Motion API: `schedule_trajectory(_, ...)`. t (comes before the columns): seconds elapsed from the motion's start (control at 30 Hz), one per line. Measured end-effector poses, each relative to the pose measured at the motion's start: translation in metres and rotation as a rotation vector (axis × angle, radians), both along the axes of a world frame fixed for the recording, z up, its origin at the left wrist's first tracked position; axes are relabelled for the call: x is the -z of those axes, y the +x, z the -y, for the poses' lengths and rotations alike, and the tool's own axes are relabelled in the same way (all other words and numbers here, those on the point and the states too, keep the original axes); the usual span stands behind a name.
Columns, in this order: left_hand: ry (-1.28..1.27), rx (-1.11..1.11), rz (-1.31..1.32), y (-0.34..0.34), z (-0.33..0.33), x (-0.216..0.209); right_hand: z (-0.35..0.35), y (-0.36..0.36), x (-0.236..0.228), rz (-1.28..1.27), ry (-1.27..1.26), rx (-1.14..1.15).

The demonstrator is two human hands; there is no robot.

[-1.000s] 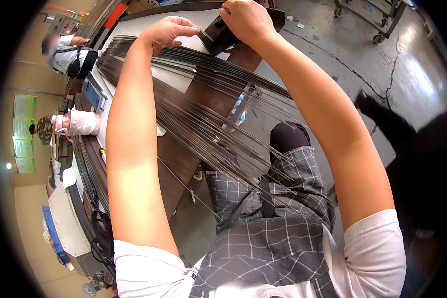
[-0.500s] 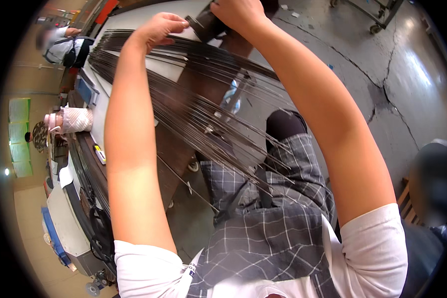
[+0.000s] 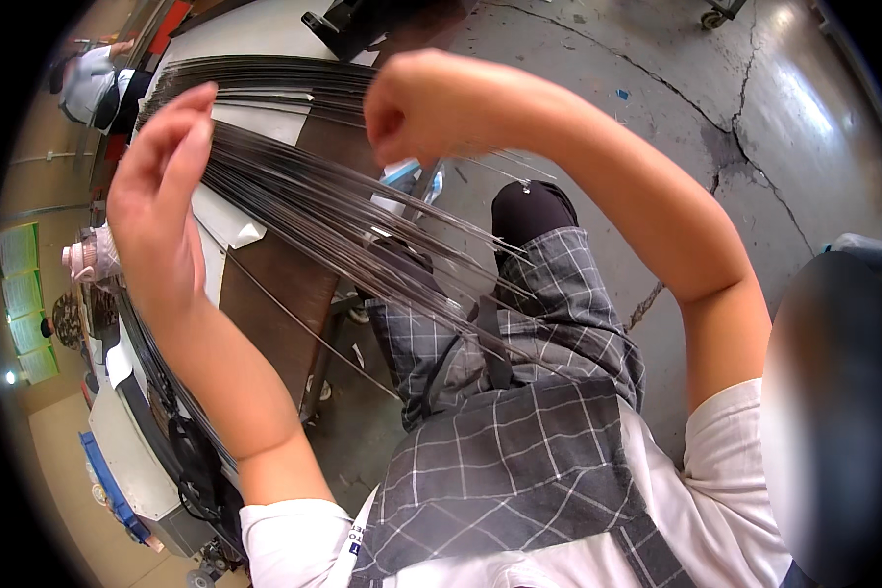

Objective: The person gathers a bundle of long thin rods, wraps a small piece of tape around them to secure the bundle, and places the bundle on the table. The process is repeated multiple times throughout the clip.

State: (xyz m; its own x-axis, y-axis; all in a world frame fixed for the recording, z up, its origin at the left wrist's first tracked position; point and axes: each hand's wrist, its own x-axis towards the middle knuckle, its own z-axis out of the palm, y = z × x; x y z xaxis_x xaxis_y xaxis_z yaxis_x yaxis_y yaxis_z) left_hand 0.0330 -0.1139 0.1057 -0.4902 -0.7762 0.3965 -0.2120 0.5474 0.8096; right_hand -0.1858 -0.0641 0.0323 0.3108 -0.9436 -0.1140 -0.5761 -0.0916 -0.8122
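A wide fan of long, thin dark rods (image 3: 314, 186) lies across the table, its near ends jutting past the edge above my lap. My left hand (image 3: 157, 186) is raised by the left side of the fan; its fingers are bent but parted from the thumb, and nothing shows between them. Over the right part of the rods is my right hand (image 3: 402, 108), its fingers curled in and slightly blurred. Whatever those fingers may hold is hidden. A black block-like object (image 3: 353, 27) rests on the far part of the table, apart from both hands.
A brown table edge (image 3: 294, 323) runs beside my knees. To the left are a pink and white container (image 3: 93, 257) and a grey machine with a blue part (image 3: 132, 461). Another person (image 3: 93, 86) stands at the far left. A wheeled stand (image 3: 720, 12) is on the cracked floor.
Both hands have come away from the black object and back toward me. My left hand has moved left and nearer, while my right hand has lowered over the rods, its fingers curled.
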Motion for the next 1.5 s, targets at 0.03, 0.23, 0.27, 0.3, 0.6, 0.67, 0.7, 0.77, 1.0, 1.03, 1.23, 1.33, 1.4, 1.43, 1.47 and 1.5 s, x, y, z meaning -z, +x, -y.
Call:
schedule_trajectory(0.03,0.032,0.052,-0.016,0.011,-0.011,0.001,-0.008,0.002,0.001,-0.042,0.011,-0.029)
schedule_trajectory(0.23,0.197,0.092,-0.129,0.054,-0.065,0.025,-0.015,0.02,0.013,-0.229,0.01,-0.083)
schedule_trajectory(0.27,0.193,0.075,-0.139,0.055,-0.072,0.029,-0.014,0.021,0.015,-0.26,-0.009,-0.077)
schedule_trajectory(0.3,0.204,0.064,-0.154,0.059,-0.076,0.034,-0.013,0.021,0.017,-0.251,-0.01,-0.075)
schedule_trajectory(0.6,0.292,0.009,-0.314,0.071,-0.099,0.067,-0.012,0.016,0.014,-0.206,0.039,-0.008)
schedule_trajectory(0.67,0.302,0.0,-0.357,0.074,-0.103,0.07,-0.009,0.009,0.016,-0.173,-0.048,-0.005)
schedule_trajectory(0.7,0.298,-0.02,-0.363,0.077,-0.105,0.072,-0.006,0.005,0.014,-0.033,0.079,-0.004)
schedule_trajectory(0.77,0.327,-0.042,-0.391,0.078,-0.11,0.073,-0.005,-0.008,0.011,0.281,0.29,-0.011)
schedule_trajectory(1.0,0.473,-0.074,-0.55,0.076,-0.115,0.076,0.016,0.026,0.021,0.801,0.513,0.057)
schedule_trajectory(1.03,0.485,-0.064,-0.554,0.077,-0.113,0.078,0.025,0.03,0.022,0.759,0.464,0.052)
schedule_trajectory(1.23,0.456,-0.099,-0.571,0.091,-0.123,0.084,0.022,0.006,-0.009,0.215,0.014,0.129)
schedule_trajectory(1.33,0.482,-0.112,-0.581,0.098,-0.126,0.09,-0.022,-0.037,0.006,0.051,-0.005,0.17)
schedule_trajectory(1.4,0.506,-0.12,-0.573,0.105,-0.129,0.091,-0.063,-0.048,0.01,-0.038,0.008,0.299)
schedule_trajectory(1.43,0.507,-0.125,-0.565,0.107,-0.129,0.091,-0.082,-0.056,0.019,-0.052,-0.025,0.312)
schedule_trajectory(1.47,0.494,-0.123,-0.561,0.108,-0.13,0.089,-0.101,-0.063,0.03,-0.064,-0.056,0.321)
schedule_trajectory(1.5,0.485,-0.12,-0.557,0.109,-0.129,0.088,-0.12,-0.067,0.037,-0.063,-0.041,0.344)
